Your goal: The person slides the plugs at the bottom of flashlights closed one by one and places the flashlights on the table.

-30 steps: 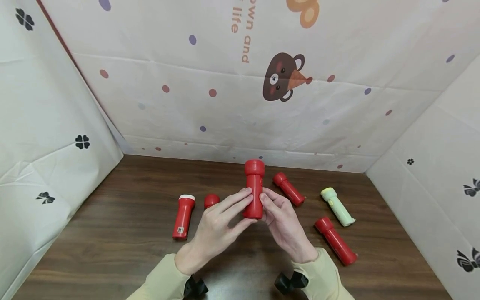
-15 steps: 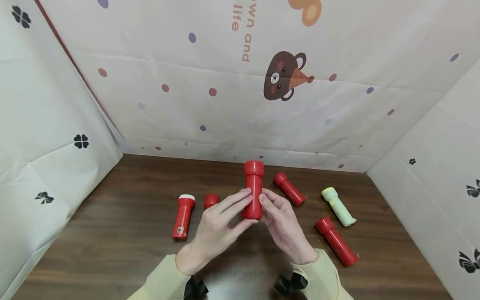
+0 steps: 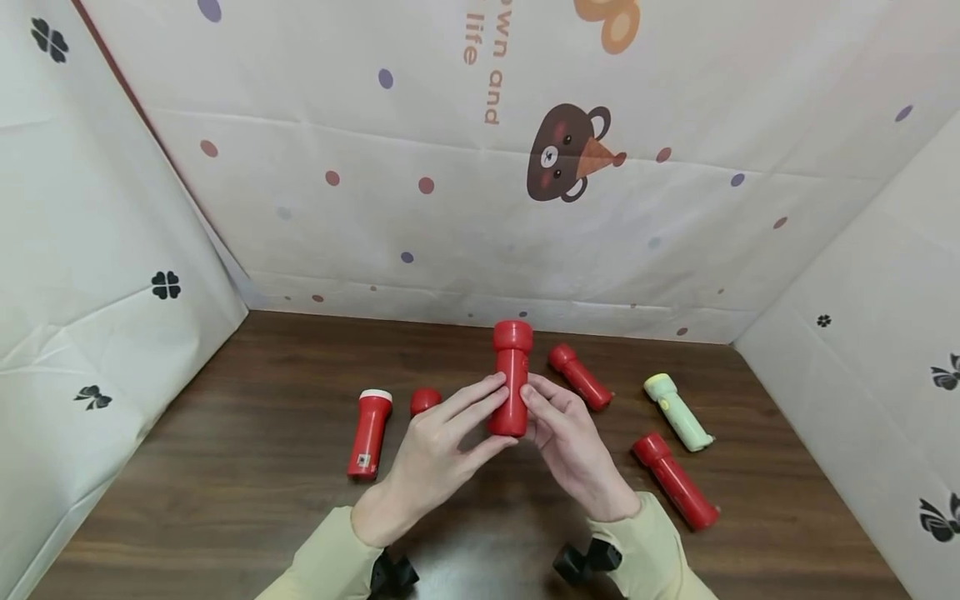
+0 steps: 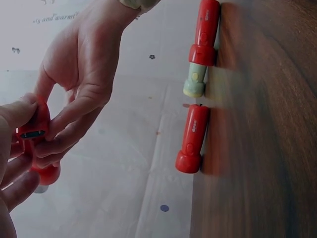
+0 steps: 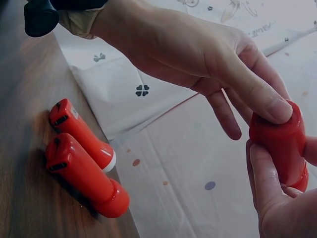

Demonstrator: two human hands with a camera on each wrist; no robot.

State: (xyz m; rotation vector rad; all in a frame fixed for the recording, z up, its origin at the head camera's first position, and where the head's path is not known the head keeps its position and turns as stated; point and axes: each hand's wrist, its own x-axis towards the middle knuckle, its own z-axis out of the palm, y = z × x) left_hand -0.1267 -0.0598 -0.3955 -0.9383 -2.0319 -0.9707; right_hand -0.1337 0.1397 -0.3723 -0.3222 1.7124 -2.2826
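Observation:
A red flashlight [image 3: 512, 379] stands nearly upright above the table in the head view, wide head at the top. My left hand [image 3: 438, 446] pinches its lower body from the left, two fingers across the front and the thumb under the bottom end. From the right, my right hand [image 3: 573, 458] pinches the same body between thumb and fingers. In the left wrist view, a dark slot shows at the tail of the red flashlight [image 4: 40, 116]. The right wrist view shows a thumb pressed on the end of the red flashlight [image 5: 280, 144].
Left on the brown wooden table [image 3: 247, 500] lie a white-rimmed red flashlight [image 3: 370, 433] and another red one [image 3: 425, 400], partly hidden by my left hand. Rightward lie red flashlights [image 3: 580, 377] [image 3: 675, 481] and a pale green flashlight [image 3: 678, 412]. White printed sheets [image 3: 330, 225] enclose the table's back and sides.
The held red flashlight and both hands have shifted very slightly to the right. The grip looks the same, and the other flashlights lie where they were.

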